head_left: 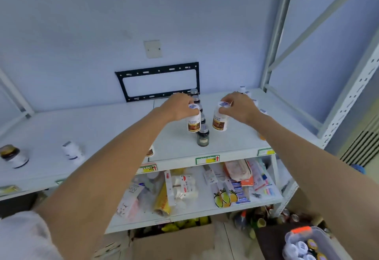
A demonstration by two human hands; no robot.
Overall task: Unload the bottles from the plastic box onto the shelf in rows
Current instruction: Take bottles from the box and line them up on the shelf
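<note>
My left hand (180,106) grips the cap of a white bottle with a brown label (193,123), which stands on the white top shelf (102,128). My right hand (239,106) holds the top of a second, similar white bottle (220,122) just to the right. Between them a row of dark glass bottles (203,136) runs toward the wall. More white bottles (243,89) stand behind my right hand. The clear plastic box (307,243) with an orange latch sits at the bottom right and holds several bottles.
On the left of the top shelf stand a dark jar (13,156) and a white bottle (72,152). The lower shelf (194,208) is packed with packets. Cardboard boxes (174,243) sit on the floor. A grey shelf upright (348,95) rises at right; a black wall bracket (160,81) hangs behind.
</note>
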